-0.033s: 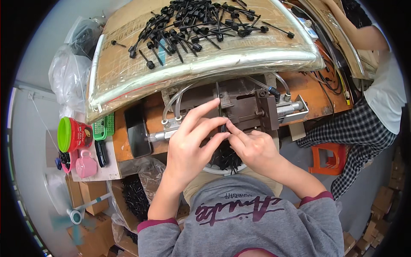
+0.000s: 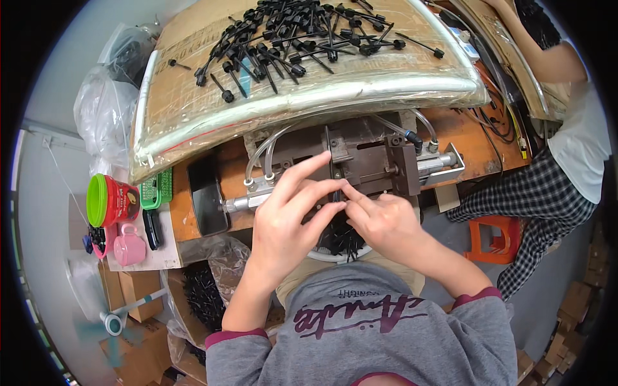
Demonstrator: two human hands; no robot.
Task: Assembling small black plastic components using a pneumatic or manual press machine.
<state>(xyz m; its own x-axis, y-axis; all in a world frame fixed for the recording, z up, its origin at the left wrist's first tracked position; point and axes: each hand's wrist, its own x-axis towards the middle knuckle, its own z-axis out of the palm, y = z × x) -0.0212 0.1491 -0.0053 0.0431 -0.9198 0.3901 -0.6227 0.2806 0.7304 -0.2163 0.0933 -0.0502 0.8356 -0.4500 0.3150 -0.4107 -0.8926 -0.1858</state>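
Over the metal clamping fixture [image 2: 367,161], both hands meet at a slim black rod-like part [image 2: 337,195]. My left hand [image 2: 283,209] pinches it between thumb and fingertips, with the index finger stretched up along the fixture. Close against those fingertips, my right hand [image 2: 383,222] is closed in a pinch; its curled fingers hide what they grip. Below the hands, a white-rimmed container [image 2: 315,255] at my lap holds many black thin parts [image 2: 341,239].
On a plastic-covered cardboard board [image 2: 174,96] lies a heap of black rods with knobbed ends [image 2: 283,42]. Left are a phone [image 2: 207,196], a pink mug [image 2: 130,246], a red tub [image 2: 122,201] and a green basket [image 2: 158,188]. Another person [image 2: 579,141] works at right, near an orange stool [image 2: 494,238].
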